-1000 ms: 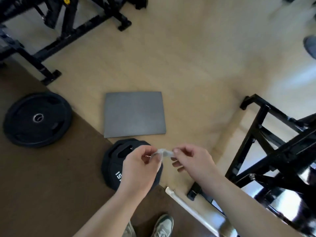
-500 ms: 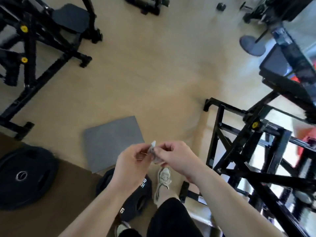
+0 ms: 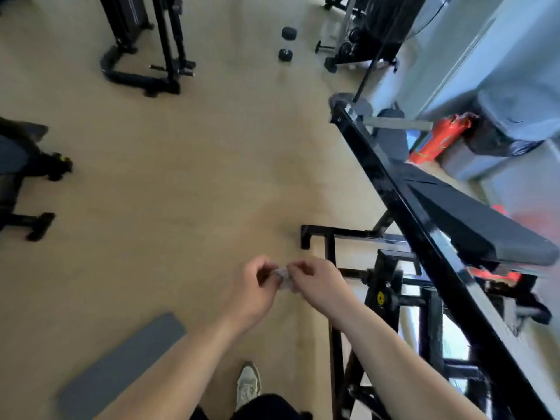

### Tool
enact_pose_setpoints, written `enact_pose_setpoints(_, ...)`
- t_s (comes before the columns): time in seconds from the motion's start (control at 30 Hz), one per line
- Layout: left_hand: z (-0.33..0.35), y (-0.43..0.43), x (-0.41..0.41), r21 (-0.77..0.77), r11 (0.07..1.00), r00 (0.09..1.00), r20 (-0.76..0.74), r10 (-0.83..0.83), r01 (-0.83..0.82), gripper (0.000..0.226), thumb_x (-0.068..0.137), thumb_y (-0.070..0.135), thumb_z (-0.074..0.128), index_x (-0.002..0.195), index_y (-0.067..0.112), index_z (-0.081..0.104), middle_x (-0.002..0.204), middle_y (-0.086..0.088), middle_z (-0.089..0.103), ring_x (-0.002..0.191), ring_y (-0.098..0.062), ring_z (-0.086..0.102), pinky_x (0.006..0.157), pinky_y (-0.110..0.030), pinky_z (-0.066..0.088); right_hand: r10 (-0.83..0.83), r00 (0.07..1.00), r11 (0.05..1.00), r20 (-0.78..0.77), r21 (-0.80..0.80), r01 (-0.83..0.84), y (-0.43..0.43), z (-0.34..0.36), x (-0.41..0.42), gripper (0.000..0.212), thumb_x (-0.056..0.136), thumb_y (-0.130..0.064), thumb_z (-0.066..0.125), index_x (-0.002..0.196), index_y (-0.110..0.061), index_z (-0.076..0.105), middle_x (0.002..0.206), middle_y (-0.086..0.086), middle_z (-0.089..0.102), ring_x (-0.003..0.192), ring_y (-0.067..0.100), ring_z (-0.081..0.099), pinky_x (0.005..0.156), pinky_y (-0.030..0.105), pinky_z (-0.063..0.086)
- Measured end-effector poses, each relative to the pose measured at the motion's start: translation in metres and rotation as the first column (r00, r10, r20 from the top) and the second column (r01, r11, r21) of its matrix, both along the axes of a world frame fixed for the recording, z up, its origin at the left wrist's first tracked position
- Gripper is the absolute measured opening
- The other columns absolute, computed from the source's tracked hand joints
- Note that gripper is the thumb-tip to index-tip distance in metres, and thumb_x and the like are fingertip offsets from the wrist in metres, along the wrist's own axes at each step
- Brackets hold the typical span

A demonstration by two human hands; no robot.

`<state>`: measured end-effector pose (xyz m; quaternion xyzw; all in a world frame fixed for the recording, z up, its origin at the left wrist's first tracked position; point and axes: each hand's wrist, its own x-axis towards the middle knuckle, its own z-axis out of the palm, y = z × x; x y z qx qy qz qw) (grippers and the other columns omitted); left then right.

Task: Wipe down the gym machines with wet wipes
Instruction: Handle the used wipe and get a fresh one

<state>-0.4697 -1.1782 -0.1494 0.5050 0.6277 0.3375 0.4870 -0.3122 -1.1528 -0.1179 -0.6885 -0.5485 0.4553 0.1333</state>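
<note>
A small crumpled wet wipe [image 3: 281, 274] is pinched between my left hand [image 3: 254, 294] and my right hand [image 3: 318, 283], held together in front of me over the wooden floor. Most of the wipe is hidden by my fingers. To the right stands a black gym machine: a long glossy black frame bar [image 3: 424, 237] runs diagonally, with a dark padded bench [image 3: 472, 225] beside it and a base frame with a yellow knob [image 3: 380, 297] below.
A grey mat [image 3: 121, 365] lies on the floor at lower left. Other black machines [image 3: 142, 50] stand at upper left and top right, with a dumbbell [image 3: 286, 43] between them. A red object [image 3: 439, 137] and a dark bin [image 3: 509, 128] sit by the wall. My shoe [image 3: 248, 384] is below.
The view has swung up and to the right; the weight plates have left the view and the bench machine fills the right side. Both hands still hold the wipe together.
</note>
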Motion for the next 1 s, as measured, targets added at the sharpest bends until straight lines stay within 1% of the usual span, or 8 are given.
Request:
enact_pose_setpoints(0.17, 0.019, 0.101, 0.013, 0.015, 0.999, 0.999, -0.009, -0.048, 0.048, 0.024, 0.088, 0.000, 0.070, 0.079, 0.021, 0.065, 0.066, 0.007, 0.068, 0.058, -0.004, 0.060, 0.054, -0.017, 0.046, -0.119, 0.992, 0.992, -0.033, 0.039, 0.121, 0.073, 0.008, 0.011, 0.025, 0.092, -0.035, 0.056, 0.085, -0.020, 0.073, 0.080, 0.002, 0.074, 0.080, 0.024, 0.071, 0.079, 0.045, 0.060)
enact_pose_setpoints(0.23, 0.016, 0.141, 0.011, 0.002, 0.997, 0.996, -0.024, -0.080, 0.080, 0.012, 0.084, 0.016, 0.074, 0.081, 0.025, 0.068, 0.070, 0.004, 0.071, 0.064, -0.015, 0.065, 0.059, -0.030, 0.056, -0.160, 0.986, 0.986, -0.053, 0.043, 0.163, 0.104, 0.008, 0.010, 0.028, 0.089, -0.036, 0.054, 0.080, -0.015, 0.069, 0.077, 0.008, 0.071, 0.079, 0.032, 0.069, 0.078, 0.051, 0.059)
enact_pose_setpoints(0.33, 0.010, 0.212, -0.003, -0.005, 0.989, 0.988, -0.038, -0.149, 0.149, 0.016, 0.071, 0.046, 0.069, 0.084, 0.038, 0.072, 0.071, 0.006, 0.073, 0.070, -0.026, 0.072, 0.068, -0.050, 0.063, -0.206, 0.977, 0.977, -0.061, 0.038, 0.208, 0.165, 0.004, 0.003, 0.024, 0.090, -0.031, 0.056, 0.070, -0.023, 0.066, 0.070, 0.003, 0.067, 0.081, 0.033, 0.069, 0.078, 0.048, 0.057)
enact_pose_setpoints(0.47, 0.010, 0.324, -0.018, -0.010, 0.971, 0.970, 0.025, -0.240, 0.241, 0.011, 0.075, 0.037, 0.073, 0.083, 0.045, 0.075, 0.074, 0.001, 0.076, 0.074, -0.033, 0.074, 0.075, -0.056, 0.062, -0.238, 0.970, 0.969, -0.044, 0.048, 0.240, 0.265, 0.004, -0.017, 0.019, 0.092, -0.029, 0.057, 0.080, -0.021, 0.071, 0.078, 0.003, 0.074, 0.079, 0.027, 0.072, 0.069, 0.039, 0.058)
enact_pose_setpoints(0.57, 0.022, 0.420, -0.027, -0.021, 0.934, 0.934, 0.021, -0.357, 0.357, 0.009, 0.082, 0.032, 0.075, 0.085, 0.041, 0.078, 0.078, 0.000, 0.078, 0.076, -0.029, 0.075, 0.081, -0.049, 0.063, -0.302, 0.953, 0.951, -0.025, 0.059, 0.303, 0.347, 0.014, -0.034, 0.019, 0.096, -0.024, 0.055, 0.086, -0.019, 0.071, 0.080, 0.007, 0.074, 0.074, 0.025, 0.069, 0.058, 0.031, 0.051)
enact_pose_setpoints(0.73, 0.060, 0.564, -0.031, 0.006, 0.843, 0.843, -0.004, -0.538, 0.539, 0.024, 0.086, 0.006, 0.079, 0.107, 0.017, 0.077, 0.095, 0.000, 0.079, 0.082, -0.007, 0.070, 0.077, -0.021, 0.056, -0.454, 0.889, 0.886, -0.055, 0.082, 0.457, 0.472, 0.036, -0.051, 0.016, 0.097, -0.024, 0.055, 0.089, -0.024, 0.069, 0.083, 0.001, 0.071, 0.079, 0.021, 0.068, 0.064, 0.028, 0.048)
enact_pose_setpoints(0.9, 0.073, 0.695, 0.002, -0.012, 0.838, 0.835, 0.095, -0.541, 0.545, 0.015, 0.090, 0.000, 0.075, 0.100, 0.011, 0.072, 0.081, -0.007, 0.073, 0.066, -0.012, 0.063, 0.063, -0.022, 0.053, -0.578, 0.810, 0.777, -0.099, 0.237, 0.583, 0.593, 0.055, -0.031, 0.020, 0.096, -0.024, 0.056, 0.107, -0.025, 0.072, 0.102, -0.002, 0.073, 0.094, 0.019, 0.067, 0.080, 0.034, 0.056)
enact_pose_setpoints(1.0, 0.068, 0.768, 0.039, -0.018, 0.822, 0.821, 0.082, -0.566, 0.569, 0.017, 0.092, 0.002, 0.072, 0.097, 0.017, 0.076, 0.080, -0.010, 0.075, 0.067, -0.012, 0.062, 0.067, -0.026, 0.051, -0.565, 0.825, 0.791, -0.024, 0.271, 0.549, 0.673, 0.055, 0.006, 0.022, 0.096, -0.026, 0.058, 0.113, -0.024, 0.071, 0.109, -0.002, 0.072, 0.100, 0.019, 0.066, 0.087, 0.036, 0.056)
